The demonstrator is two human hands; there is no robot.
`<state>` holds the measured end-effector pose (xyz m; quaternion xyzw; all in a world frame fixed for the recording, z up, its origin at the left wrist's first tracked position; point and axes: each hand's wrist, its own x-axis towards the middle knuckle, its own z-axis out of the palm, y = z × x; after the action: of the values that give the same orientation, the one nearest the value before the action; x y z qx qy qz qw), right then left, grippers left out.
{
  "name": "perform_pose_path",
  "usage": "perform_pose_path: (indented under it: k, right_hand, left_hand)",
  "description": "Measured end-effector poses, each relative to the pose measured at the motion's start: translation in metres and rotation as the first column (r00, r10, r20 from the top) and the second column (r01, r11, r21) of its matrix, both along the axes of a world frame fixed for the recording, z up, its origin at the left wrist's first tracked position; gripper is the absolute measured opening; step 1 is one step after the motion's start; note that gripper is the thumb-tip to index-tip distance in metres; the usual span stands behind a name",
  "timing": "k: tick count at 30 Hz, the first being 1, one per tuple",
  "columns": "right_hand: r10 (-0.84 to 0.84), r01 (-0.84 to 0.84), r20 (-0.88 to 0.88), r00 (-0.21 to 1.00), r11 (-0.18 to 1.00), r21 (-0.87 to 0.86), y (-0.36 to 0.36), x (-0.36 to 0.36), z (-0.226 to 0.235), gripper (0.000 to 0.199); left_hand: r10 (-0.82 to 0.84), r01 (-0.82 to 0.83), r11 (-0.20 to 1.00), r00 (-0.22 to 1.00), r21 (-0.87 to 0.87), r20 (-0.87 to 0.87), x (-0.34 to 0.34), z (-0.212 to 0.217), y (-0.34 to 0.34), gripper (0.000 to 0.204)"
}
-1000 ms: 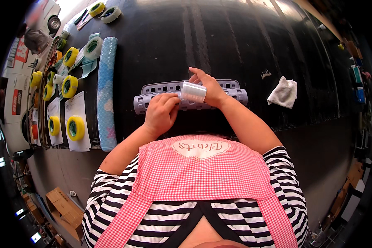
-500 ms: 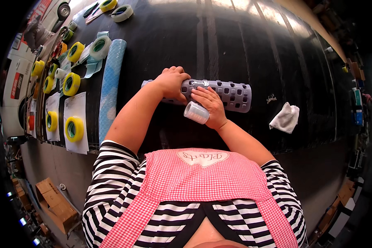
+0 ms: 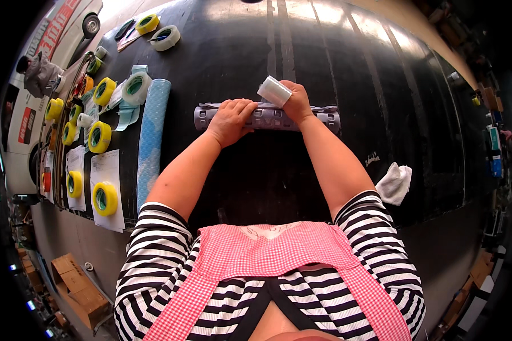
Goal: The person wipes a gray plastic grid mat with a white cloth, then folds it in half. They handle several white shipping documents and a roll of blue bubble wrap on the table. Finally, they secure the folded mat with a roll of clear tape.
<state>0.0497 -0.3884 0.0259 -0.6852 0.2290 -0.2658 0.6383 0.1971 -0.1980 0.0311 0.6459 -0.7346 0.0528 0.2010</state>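
A grey rolled mat with rows of square holes [image 3: 267,118] lies crosswise on the black table [image 3: 375,85]. My left hand [image 3: 231,120] is wrapped over its left half, with the fingers on top. In my right hand [image 3: 299,103] is a small roll of clear stretch film [image 3: 275,92]. That roll is tilted above the far edge of the mat, near its middle. My right fingers are partly hidden behind the film and the hand. Whether a strand of film runs down to the mat, I cannot tell.
Left of my arm a blue patterned roll [image 3: 153,136] lies lengthwise. Beyond it are several yellow tape rolls [image 3: 99,137] and paper sheets [image 3: 106,165]. A crumpled white cloth [image 3: 393,183] lies at the right. A cardboard box [image 3: 79,284] stands on the floor at lower left.
My right hand has carried the film roll from the mat's near side up over to its far side. My left hand has moved down slightly, and the mat has turned and shifted left.
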Motion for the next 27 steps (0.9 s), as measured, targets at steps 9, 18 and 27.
perform_pose_path:
  k: [9, 18, 27]
  right_hand:
    - [0.107, -0.13, -0.076, 0.991, 0.726, -0.675, 0.176, -0.148, 0.016, 0.045]
    - [0.073, -0.047, 0.013, 0.997, 0.757, -0.652, 0.103, -0.088, 0.005, 0.042]
    - [0.02, -0.024, -0.035, 0.999, 0.994, -0.108, -0.011, -0.016, -0.007, 0.012]
  left_hand:
    - [0.066, 0.062, 0.899, 0.959, 0.433, -0.275, -0.074, 0.028, 0.079, 0.066]
    - [0.243, -0.229, 0.89, 0.97, 0.394, 0.014, -0.029, 0.037, 0.025, 0.068]
    - [0.2, -0.2, 0.98, 0.979, -0.021, -0.029, -0.055, -0.015, 0.024, 0.084]
